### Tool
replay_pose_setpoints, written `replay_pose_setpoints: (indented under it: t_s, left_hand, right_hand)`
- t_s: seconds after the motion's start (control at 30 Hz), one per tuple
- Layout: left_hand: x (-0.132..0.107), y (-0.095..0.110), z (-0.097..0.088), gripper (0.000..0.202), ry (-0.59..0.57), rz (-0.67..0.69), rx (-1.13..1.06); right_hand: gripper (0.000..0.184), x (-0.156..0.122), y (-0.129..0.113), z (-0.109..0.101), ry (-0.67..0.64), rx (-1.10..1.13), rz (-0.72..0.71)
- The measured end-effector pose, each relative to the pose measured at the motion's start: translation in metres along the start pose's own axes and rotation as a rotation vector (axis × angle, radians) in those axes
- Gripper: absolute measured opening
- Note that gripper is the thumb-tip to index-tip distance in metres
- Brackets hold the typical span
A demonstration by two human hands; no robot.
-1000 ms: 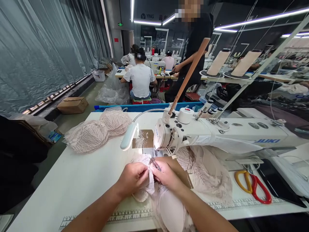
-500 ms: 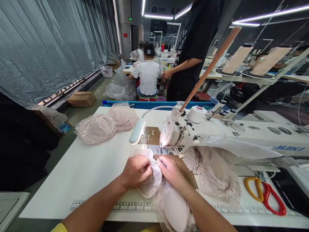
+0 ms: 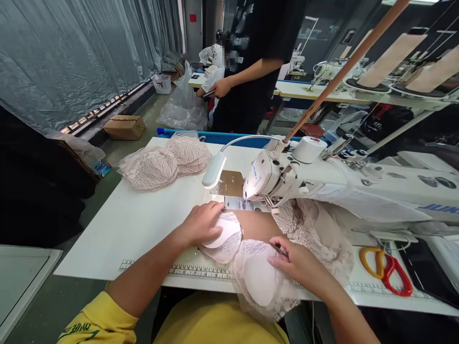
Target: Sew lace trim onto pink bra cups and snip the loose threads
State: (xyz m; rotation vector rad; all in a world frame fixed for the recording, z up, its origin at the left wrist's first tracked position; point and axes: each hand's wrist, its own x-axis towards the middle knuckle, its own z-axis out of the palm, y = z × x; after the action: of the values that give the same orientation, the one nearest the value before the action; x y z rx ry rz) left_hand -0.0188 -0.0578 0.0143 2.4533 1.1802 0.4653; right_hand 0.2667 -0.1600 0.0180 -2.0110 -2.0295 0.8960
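Observation:
A pale pink lace bra (image 3: 257, 274) with smooth white cup pads lies across the table's front edge, its lower cup partly hanging over. My left hand (image 3: 203, 223) rests on the left cup with its fingers stretched out, thumb on the white pad. My right hand (image 3: 294, 258) is closed around a slim dark metal tool (image 3: 278, 249) at the right side of the other cup. Its exact kind is too small to make out. Just beyond the bra stands the head of a white sewing machine (image 3: 260, 177), its needle area partly hidden.
Stacked lace cups (image 3: 165, 162) lie at the table's back left. More lace fabric (image 3: 319, 234) bunches under the machine arm. Red-and-yellow-handled scissors (image 3: 396, 277) and a black phone-like slab (image 3: 426, 274) are at right. A lamp (image 3: 214, 170) hangs over the table. A person in black (image 3: 251, 71) stands beyond.
My hands, close together at the fabric before, are now apart: left flat on one cup, right drawn toward me and rightward with the tool. The bra lies spread out. My view has tilted down.

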Motion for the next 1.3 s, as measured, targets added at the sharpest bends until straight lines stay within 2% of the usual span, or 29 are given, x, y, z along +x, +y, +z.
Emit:
replay_pose_setpoints:
  t_s: [0.07, 0.17, 0.23, 0.33, 0.43, 0.5, 0.57, 0.63, 0.7, 0.77, 0.8, 0.83, 0.87, 0.9, 0.97, 1.0, 1.03, 1.07, 1.13, 1.23, 1.3]
  left_hand:
    - [-0.002, 0.001, -0.006, 0.041, -0.054, -0.03, -0.025]
    - [-0.007, 0.003, -0.014, 0.012, -0.164, -0.043, -0.008]
    - [-0.014, 0.005, -0.022, 0.014, -0.188, -0.004, 0.052]
    - [-0.031, 0.004, -0.038, 0.017, -0.17, 0.046, 0.08]
    - [-0.052, -0.006, -0.055, 0.013, -0.168, -0.02, 0.058]
    - [-0.064, -0.018, -0.069, 0.011, -0.136, -0.063, 0.102]
    - [-0.072, -0.032, -0.089, 0.011, -0.034, -0.092, 0.207]
    - [-0.071, -0.046, -0.115, 0.007, 0.168, -0.12, 0.352]
    - [-0.064, -0.06, -0.146, 0.004, 0.436, -0.123, 0.498]
    - [-0.051, -0.075, -0.171, 0.002, 0.693, -0.084, 0.59]
    - [-0.043, -0.084, -0.179, 0.003, 0.781, -0.052, 0.61]
    - [-0.036, -0.094, -0.182, 0.004, 0.822, -0.023, 0.614]
    - [-0.029, -0.104, -0.181, 0.006, 0.798, -0.01, 0.607]
    - [-0.022, -0.115, -0.175, 0.009, 0.715, -0.017, 0.591]
    - [-0.014, -0.137, -0.153, 0.02, 0.434, -0.085, 0.529]
    - [-0.013, -0.147, -0.141, 0.031, 0.329, -0.146, 0.486]
    - [-0.012, -0.154, -0.13, 0.045, 0.27, -0.196, 0.443]
    - [-0.012, -0.16, -0.121, 0.056, 0.247, -0.221, 0.407]
    - [-0.014, -0.166, -0.112, 0.072, 0.275, -0.226, 0.344]
    - [-0.018, -0.162, -0.116, 0.075, 0.358, -0.172, 0.287]
    - [-0.022, -0.153, -0.12, 0.07, 0.382, -0.148, 0.274]
  right_hand:
    - [0.019, -0.001, 0.002, 0.01, 0.017, -0.043, -0.045]
    - [0.023, 0.002, -0.007, 0.013, 0.093, -0.007, -0.158]
    - [0.024, 0.005, -0.019, 0.008, 0.125, 0.068, -0.226]
    - [0.028, 0.014, -0.043, 0.003, 0.074, 0.156, -0.233]
    - [0.031, 0.03, -0.075, 0.007, -0.003, 0.255, -0.249]
    - [0.029, 0.047, -0.101, 0.014, -0.028, 0.336, -0.338]
    - [0.024, 0.071, -0.127, 0.021, 0.021, 0.384, -0.436]
    - [0.023, 0.1, -0.155, 0.024, 0.095, 0.482, -0.545]
    - [0.026, 0.132, -0.182, 0.021, 0.285, 0.609, -0.696]
    - [0.028, 0.165, -0.205, 0.014, 0.484, 0.598, -0.837]
    - [0.026, 0.18, -0.214, 0.01, 0.561, 0.558, -0.912]
    - [0.024, 0.195, -0.22, 0.007, 0.61, 0.511, -0.963]
    - [0.026, 0.209, -0.224, 0.005, 0.613, 0.442, -0.969]
    - [0.027, 0.221, -0.224, 0.006, 0.575, 0.348, -0.94]
    - [0.031, 0.238, -0.218, 0.011, 0.484, 0.2, -0.871]
    - [0.032, 0.242, -0.211, 0.015, 0.461, 0.166, -0.846]
    - [0.032, 0.243, -0.203, 0.019, 0.446, 0.144, -0.829]
    - [0.032, 0.239, -0.193, 0.023, 0.44, 0.134, -0.817]
    - [0.031, 0.22, -0.172, 0.029, 0.417, 0.103, -0.792]
    - [0.027, 0.167, -0.135, 0.027, 0.351, 0.05, -0.748]
    - [0.022, 0.124, -0.107, 0.02, 0.256, -0.032, -0.711]
